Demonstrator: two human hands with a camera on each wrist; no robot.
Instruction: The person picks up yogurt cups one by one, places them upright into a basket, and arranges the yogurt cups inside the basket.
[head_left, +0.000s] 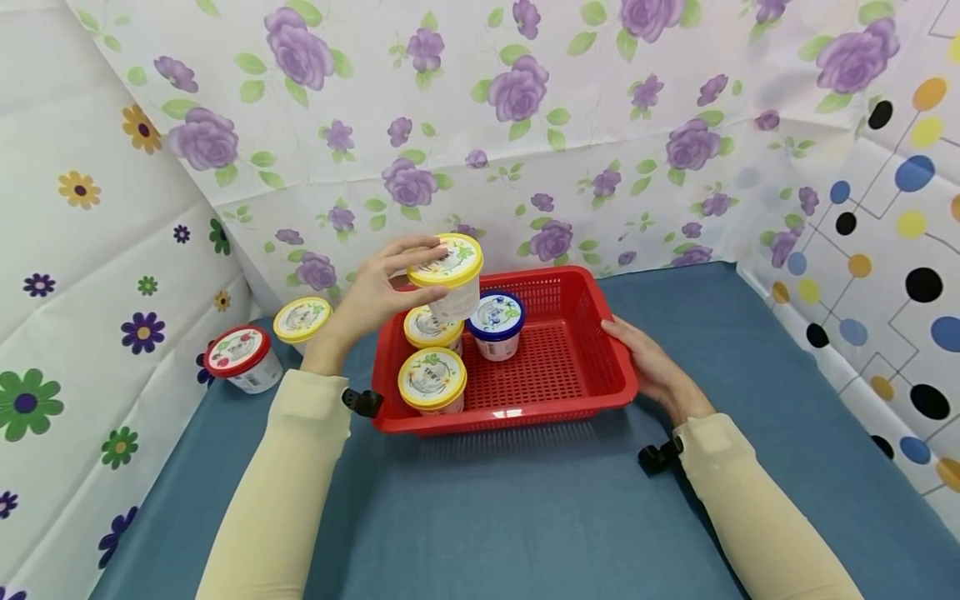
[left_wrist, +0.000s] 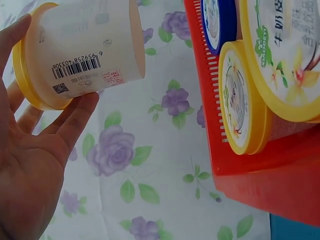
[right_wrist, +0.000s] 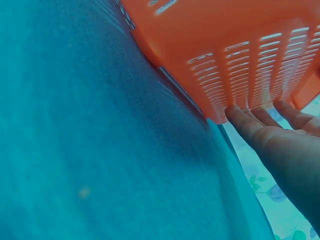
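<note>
Head view: one yellow-lidded tub (head_left: 456, 282), centre of frame, lid part-covered by fingers; pinched between the fingers and thumb of the left hand (head_left: 372, 287), raised above the red basket (head_left: 555, 408). Basket's left rear corner hidden behind tub and hand. Basket's right rim gripped by the right hand (head_left: 645, 362), its lower fingers concealed. Right wrist view: fingers extended against the outer wall. Left wrist view: held tub cropped at upper edge.

Blue table (head_left: 480, 517); on it red basket (head_left: 506, 420), red-lidded tub (head_left: 242, 355), yellow-lidded tub (head_left: 302, 318)
</note>
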